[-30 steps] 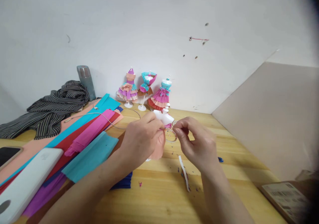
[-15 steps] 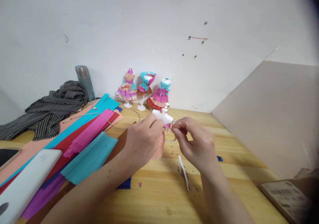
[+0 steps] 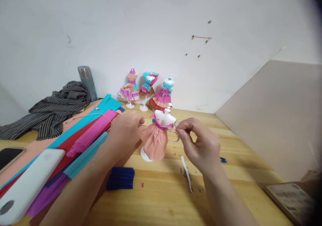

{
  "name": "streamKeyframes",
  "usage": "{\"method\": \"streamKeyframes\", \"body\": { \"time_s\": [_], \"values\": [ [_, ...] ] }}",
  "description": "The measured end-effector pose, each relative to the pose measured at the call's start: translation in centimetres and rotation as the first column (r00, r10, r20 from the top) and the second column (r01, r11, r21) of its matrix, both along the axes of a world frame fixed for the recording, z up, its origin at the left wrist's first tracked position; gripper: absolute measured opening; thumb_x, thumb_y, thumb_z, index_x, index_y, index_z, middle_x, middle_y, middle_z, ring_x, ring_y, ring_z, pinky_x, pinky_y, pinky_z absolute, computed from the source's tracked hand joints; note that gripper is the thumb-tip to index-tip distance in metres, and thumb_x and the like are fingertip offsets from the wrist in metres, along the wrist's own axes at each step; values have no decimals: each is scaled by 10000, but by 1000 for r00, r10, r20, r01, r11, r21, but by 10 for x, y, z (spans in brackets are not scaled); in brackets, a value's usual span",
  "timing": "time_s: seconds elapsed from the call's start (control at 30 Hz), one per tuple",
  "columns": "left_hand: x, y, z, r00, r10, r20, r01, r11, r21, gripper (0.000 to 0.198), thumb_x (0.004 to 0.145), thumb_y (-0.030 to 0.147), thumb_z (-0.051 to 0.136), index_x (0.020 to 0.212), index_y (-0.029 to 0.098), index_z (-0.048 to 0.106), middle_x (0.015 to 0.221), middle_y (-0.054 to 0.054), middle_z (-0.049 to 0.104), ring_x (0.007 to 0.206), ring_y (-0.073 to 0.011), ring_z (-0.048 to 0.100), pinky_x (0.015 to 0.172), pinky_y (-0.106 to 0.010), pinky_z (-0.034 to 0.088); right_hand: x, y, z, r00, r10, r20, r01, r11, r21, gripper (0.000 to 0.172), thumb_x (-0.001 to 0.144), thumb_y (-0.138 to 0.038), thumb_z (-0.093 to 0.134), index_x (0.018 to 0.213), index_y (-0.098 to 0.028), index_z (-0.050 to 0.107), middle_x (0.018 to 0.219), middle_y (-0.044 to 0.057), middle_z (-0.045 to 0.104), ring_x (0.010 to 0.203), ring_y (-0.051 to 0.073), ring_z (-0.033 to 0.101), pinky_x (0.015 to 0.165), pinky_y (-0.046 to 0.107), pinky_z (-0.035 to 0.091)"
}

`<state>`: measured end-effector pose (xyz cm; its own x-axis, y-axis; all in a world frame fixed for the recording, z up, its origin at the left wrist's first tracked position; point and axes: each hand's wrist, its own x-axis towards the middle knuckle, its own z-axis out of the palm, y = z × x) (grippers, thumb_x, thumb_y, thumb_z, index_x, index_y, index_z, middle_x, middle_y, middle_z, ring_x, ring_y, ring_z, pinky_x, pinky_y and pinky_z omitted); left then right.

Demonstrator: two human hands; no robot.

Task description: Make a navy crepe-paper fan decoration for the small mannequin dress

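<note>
Crepe strips (image 3: 90, 133) crowd the left hand (image 3: 127, 128); dressed figurines (image 3: 148, 90) stand behind.

On the wooden table (image 3: 161, 199), the left hand (image 3: 127, 128) lay curled just beside the waist of a small white mannequin (image 3: 164, 117) in a peach paper skirt (image 3: 154, 142); its grip could not be made out. The right hand (image 3: 198, 144) pinched a clear ring (image 3: 174, 137) against the mannequin's other side. Coloured crepe sheets (image 3: 88, 132) lay to the left, and three dressed mannequins (image 3: 148, 92) stood by the wall
</note>
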<state>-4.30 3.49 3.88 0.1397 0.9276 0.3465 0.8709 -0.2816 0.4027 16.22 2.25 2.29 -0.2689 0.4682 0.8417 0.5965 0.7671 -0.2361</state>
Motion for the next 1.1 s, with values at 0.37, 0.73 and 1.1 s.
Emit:
{"method": "streamKeyframes", "body": {
  "time_s": [0.37, 0.73, 1.1],
  "values": [
    [20, 13, -13, 934, -86, 347, 107, 993, -43, 185, 695, 294, 766, 815, 176, 690, 772, 4, 569, 744, -166, 517, 653, -283, 371, 18, -15, 9, 961, 185, 207, -132, 960, -245, 192, 941, -122, 494, 774, -217, 480, 670, 14, 616, 702, 169, 689, 484, 223, 414],
    [20, 12, -14, 847, -101, 522, 121, 993, -4, 70, 674, 151, 740, 698, 169, 677, 746, 7, 632, 722, -141, 548, 670, -276, 394, 10, -17, 7, 928, 228, 294, -168, 962, -214, 204, 933, -77, 460, 792, -225, 462, 686, 27, 604, 933, 222, 706, 538, 220, 452],
    [-6, -12, 9, 861, -308, 404, 285, 951, 117, 127, 760, 134, 638, 662, 183, 703, 644, 29, 626, 605, -97, 514, 556, -226, 363, 4, -18, 4, 982, 183, -48, -189, 967, -170, 168, 905, -81, 525, 801, -213, 527, 701, 1, 554, 626, 139, 542, 546, 264, 410]
  ]
}}
